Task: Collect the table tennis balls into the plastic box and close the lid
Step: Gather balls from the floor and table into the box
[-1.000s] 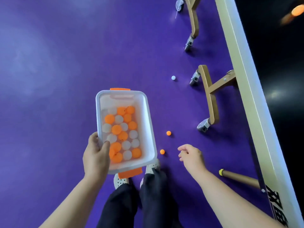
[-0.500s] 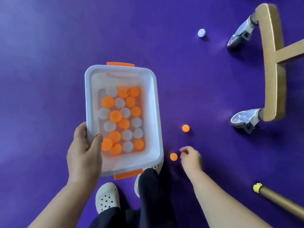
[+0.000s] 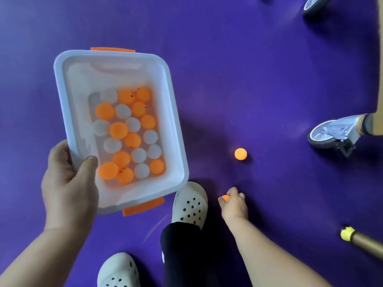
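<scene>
My left hand (image 3: 68, 183) grips the near left rim of a white plastic box (image 3: 174, 129) with orange latches, thumb inside the wall. Several orange and white table tennis balls (image 3: 128, 133) lie in the box. No lid is in view. Down at the purple floor, my right hand (image 3: 235, 204) pinches an orange ball (image 3: 225, 197) between its fingertips. A second orange ball (image 3: 240, 154) lies on the floor a little farther away, apart from the hand.
My white perforated shoes (image 3: 190, 204) stand just left of the right hand. A caster wheel (image 3: 329, 135) of a table leg sits at the right, another at the top right. A gold rod with a yellow tip (image 3: 348, 234) lies at the lower right.
The view has come closer to the floor. My right hand has reached the nearer orange ball and closed its fingertips on it. The left hand keeps holding the box.
</scene>
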Demonstrator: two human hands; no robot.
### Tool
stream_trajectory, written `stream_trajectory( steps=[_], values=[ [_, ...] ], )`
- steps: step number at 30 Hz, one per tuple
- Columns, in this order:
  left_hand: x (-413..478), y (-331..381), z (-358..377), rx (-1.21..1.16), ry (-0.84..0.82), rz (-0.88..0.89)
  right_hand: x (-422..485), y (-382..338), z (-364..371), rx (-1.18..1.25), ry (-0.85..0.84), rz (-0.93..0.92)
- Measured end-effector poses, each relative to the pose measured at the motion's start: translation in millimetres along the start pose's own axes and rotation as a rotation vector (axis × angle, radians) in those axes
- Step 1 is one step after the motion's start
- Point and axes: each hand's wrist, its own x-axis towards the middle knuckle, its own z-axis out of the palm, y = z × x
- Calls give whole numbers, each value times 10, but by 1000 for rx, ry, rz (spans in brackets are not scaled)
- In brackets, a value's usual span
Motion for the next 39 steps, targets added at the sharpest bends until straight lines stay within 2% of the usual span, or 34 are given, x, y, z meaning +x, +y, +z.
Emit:
stream_trajectory(
  steps=[2,5,7,10,16,18,20,22,25,28,31,33,39],
  values=[
    [7,33,11,-15,1,3,35,-9,-95,66,34,4],
    [9,101,40,-41,-12,-1,110,-114,-353,262,177,103],
    [29,132,68,-60,-14,6,196,-201,-547,281,298,162],
    [98,140,130,-64,-14,36,330,-335,-706,275,417,136],
    [184,164,208,-79,-11,34,629,-600,-758,86,237,17],
    [185,212,196,-80,-12,27,660,-577,-809,102,199,35],
    [153,309,143,-82,-10,9,550,-588,-928,240,220,17],
    [87,488,55,-94,-15,-17,278,-717,-1127,466,284,-86],
    [-61,812,-112,-115,-12,-54,-367,-1039,-1520,733,400,-348],
    [-222,1224,-262,-137,-22,-97,-1092,-1318,-1963,896,452,-596],
    [-382,1705,-381,-160,-37,-127,-1676,-1583,-2357,951,342,-763],
    [-450,2036,-453,-174,-41,-138,-1915,-1737,-2581,893,277,-851],
    [-446,2852,-571,-239,-7,-130,-2093,-2066,-3177,730,352,-963]
  ],
)
